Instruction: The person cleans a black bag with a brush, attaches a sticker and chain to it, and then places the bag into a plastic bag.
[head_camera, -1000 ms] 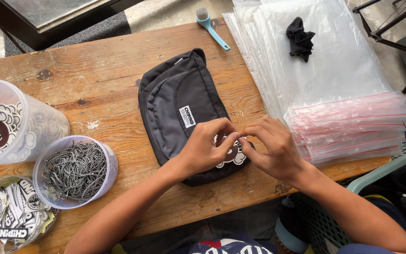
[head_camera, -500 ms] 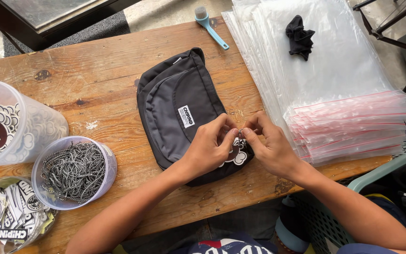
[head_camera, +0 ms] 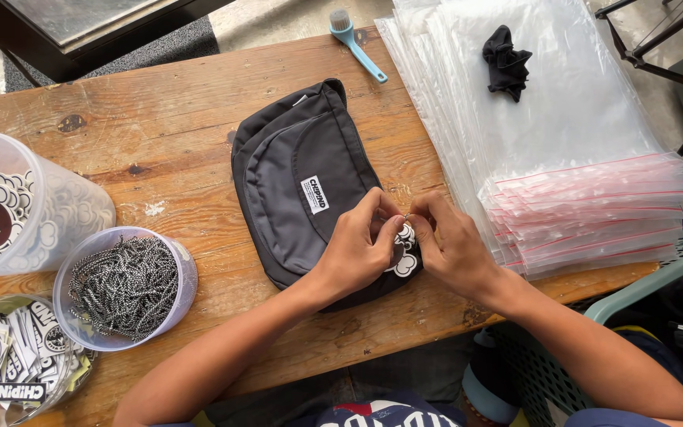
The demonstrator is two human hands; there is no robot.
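Both hands pinch a small charm point(head_camera: 405, 251) on the bag point(head_camera: 310, 190) beneath them: left hand point(head_camera: 361, 249) steadies it, right hand point(head_camera: 452, 245) should work the tiny ring gently.

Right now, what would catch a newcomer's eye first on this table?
Mid-table, the left hand and right hand pinch a small black-and-white charm at the edge of a dark grey pouch. To the right lies a stack of clear bags with red strips; at left, a tub of ball chains.
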